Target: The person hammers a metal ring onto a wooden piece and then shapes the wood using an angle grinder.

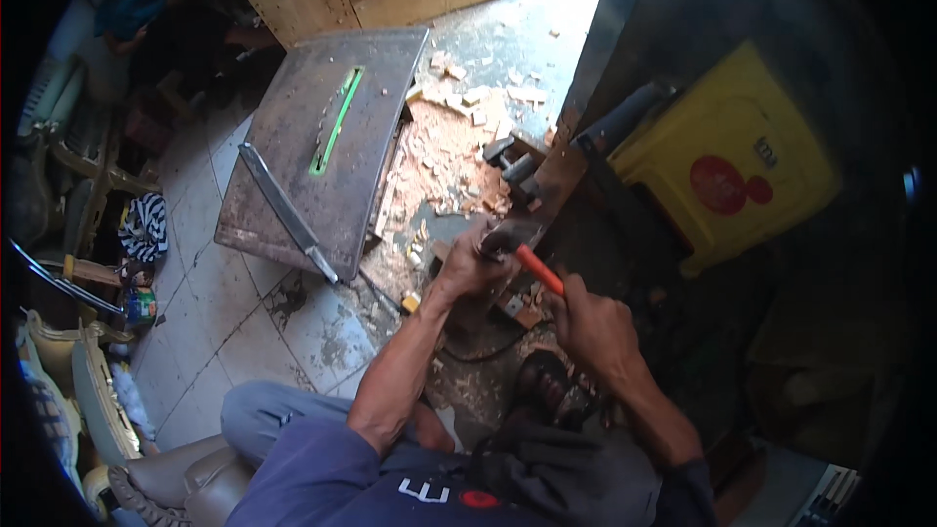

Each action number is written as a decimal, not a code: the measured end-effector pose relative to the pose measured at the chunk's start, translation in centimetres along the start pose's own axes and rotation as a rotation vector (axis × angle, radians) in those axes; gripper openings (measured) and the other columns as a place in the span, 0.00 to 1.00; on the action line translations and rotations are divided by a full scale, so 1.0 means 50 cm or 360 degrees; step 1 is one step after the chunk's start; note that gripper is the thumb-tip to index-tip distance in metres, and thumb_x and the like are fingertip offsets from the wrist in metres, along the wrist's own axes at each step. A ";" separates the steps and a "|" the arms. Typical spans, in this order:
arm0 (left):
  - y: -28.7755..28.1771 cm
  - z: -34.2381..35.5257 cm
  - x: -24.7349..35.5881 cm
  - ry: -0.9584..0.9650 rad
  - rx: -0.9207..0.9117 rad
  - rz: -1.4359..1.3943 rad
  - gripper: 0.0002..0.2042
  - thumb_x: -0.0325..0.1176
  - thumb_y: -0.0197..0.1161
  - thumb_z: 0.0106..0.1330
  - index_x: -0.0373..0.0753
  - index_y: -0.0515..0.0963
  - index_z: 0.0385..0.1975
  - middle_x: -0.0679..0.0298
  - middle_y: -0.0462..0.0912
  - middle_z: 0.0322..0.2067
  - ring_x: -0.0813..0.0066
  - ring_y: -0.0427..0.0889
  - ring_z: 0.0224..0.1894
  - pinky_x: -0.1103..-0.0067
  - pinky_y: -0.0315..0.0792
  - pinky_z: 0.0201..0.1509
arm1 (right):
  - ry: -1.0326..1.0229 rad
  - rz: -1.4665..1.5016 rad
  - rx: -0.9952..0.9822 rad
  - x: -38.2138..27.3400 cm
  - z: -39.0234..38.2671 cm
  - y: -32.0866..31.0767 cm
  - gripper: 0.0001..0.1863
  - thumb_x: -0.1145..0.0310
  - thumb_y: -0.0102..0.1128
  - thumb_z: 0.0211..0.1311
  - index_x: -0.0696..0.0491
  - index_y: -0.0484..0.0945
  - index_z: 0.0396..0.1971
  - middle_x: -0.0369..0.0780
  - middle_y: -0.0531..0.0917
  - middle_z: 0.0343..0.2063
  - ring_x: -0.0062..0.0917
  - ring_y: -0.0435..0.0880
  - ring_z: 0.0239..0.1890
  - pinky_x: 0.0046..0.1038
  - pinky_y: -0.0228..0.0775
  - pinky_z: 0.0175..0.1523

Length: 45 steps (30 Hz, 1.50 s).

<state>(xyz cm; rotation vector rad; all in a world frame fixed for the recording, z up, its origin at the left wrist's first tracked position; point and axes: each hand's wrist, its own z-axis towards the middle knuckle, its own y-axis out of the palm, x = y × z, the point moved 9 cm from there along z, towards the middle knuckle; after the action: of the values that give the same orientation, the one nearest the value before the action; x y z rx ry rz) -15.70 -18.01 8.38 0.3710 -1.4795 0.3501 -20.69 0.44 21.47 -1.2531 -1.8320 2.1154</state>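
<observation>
My right hand (597, 327) is wrapped round the orange handle of a hammer (540, 268). The dark head of the hammer lies close against my left hand (470, 268), and looks blurred. The fingers of my left hand are curled closed beside a dark wooden plank or bench edge (561, 181). What they grip is hidden by the hammer head and shadow. Just beyond my hands a dark metal clamp or vise (519, 164) sits at the wood.
A saw table (293, 127) with a green-edged slot and a loose metal bar (283, 205) stands left. Wood shavings (444, 151) cover the floor beyond my hands. A yellow plastic stool (727, 161) is at right. Chair frames (93, 381) and another person (137, 0) are far left.
</observation>
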 end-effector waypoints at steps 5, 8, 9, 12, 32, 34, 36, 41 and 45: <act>0.013 0.010 -0.021 0.0065 0.0001 0.0224 0.18 0.25 0.75 0.57 0.40 0.73 0.42 0.71 0.80 0.31 0.87 0.77 0.34 0.82 0.74 0.37 | -0.0304 0.0493 0.0383 0.046 -0.047 0.027 0.14 0.62 0.60 0.72 0.56 0.75 0.49 0.54 0.84 0.22 0.55 0.85 0.25 0.52 0.77 0.31; 0.003 -0.002 -0.016 -0.0016 0.0003 0.0001 0.17 0.26 0.75 0.57 0.40 0.72 0.41 0.72 0.78 0.29 0.86 0.76 0.32 0.81 0.73 0.35 | 0.0291 -0.0139 -0.0242 0.036 -0.010 0.049 0.09 0.68 0.63 0.69 0.58 0.78 0.42 0.51 0.86 0.25 0.56 0.85 0.26 0.52 0.78 0.32; 0.003 -0.004 0.007 0.0039 -0.0029 0.0230 0.18 0.27 0.77 0.57 0.40 0.72 0.40 0.70 0.79 0.30 0.85 0.76 0.33 0.80 0.73 0.36 | 0.0239 -0.0071 -0.0230 0.017 -0.009 0.024 0.10 0.69 0.62 0.69 0.58 0.78 0.44 0.52 0.86 0.26 0.56 0.86 0.27 0.52 0.79 0.33; -0.005 -0.013 -0.020 -0.0121 -0.0076 0.0165 0.19 0.26 0.76 0.57 0.40 0.75 0.45 0.67 0.85 0.39 0.80 0.83 0.43 0.79 0.78 0.49 | -0.0329 0.0530 0.0502 -0.047 -0.045 -0.070 0.16 0.62 0.60 0.72 0.59 0.75 0.49 0.55 0.85 0.23 0.58 0.86 0.27 0.55 0.79 0.34; -0.026 -0.007 0.002 -0.0328 0.0260 -0.0020 0.20 0.27 0.77 0.58 0.39 0.72 0.45 0.68 0.83 0.36 0.81 0.83 0.37 0.80 0.79 0.43 | 0.0473 0.0692 0.0310 0.128 -0.114 0.069 0.16 0.59 0.54 0.79 0.58 0.77 0.44 0.46 0.80 0.18 0.39 0.84 0.21 0.37 0.71 0.29; -0.025 -0.019 0.006 -0.0468 0.0301 -0.0228 0.19 0.27 0.76 0.59 0.38 0.72 0.46 0.67 0.83 0.36 0.80 0.84 0.37 0.80 0.80 0.43 | 0.0819 0.0944 0.0166 0.173 -0.160 0.111 0.18 0.58 0.54 0.78 0.59 0.78 0.48 0.48 0.79 0.20 0.33 0.81 0.21 0.37 0.72 0.32; -0.025 -0.018 0.038 -0.0431 0.0327 -0.0223 0.20 0.27 0.76 0.60 0.36 0.73 0.48 0.67 0.83 0.35 0.79 0.84 0.36 0.80 0.80 0.43 | 0.0986 0.1008 0.0179 0.211 -0.203 0.145 0.20 0.55 0.53 0.79 0.59 0.79 0.49 0.46 0.79 0.22 0.26 0.77 0.26 0.35 0.71 0.35; -0.002 -0.016 0.079 -0.0350 0.0243 -0.0333 0.19 0.29 0.76 0.59 0.36 0.75 0.47 0.67 0.83 0.35 0.78 0.84 0.36 0.78 0.79 0.44 | 0.1074 0.1000 0.0239 0.262 -0.286 0.191 0.22 0.54 0.52 0.79 0.59 0.79 0.52 0.49 0.82 0.28 0.30 0.83 0.32 0.38 0.73 0.40; 0.019 -0.023 0.095 -0.0386 0.0240 -0.0341 0.19 0.31 0.76 0.58 0.36 0.76 0.45 0.67 0.83 0.35 0.78 0.83 0.36 0.77 0.78 0.45 | 0.1075 0.0935 0.0185 0.259 -0.297 0.191 0.22 0.53 0.51 0.79 0.59 0.79 0.53 0.51 0.83 0.27 0.39 0.86 0.32 0.40 0.73 0.39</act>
<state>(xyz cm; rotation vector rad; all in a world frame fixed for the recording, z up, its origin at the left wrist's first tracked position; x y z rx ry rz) -14.80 -16.64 13.06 0.7072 -1.6355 0.2519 -16.09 16.48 7.29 -2.3058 -1.1234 1.6121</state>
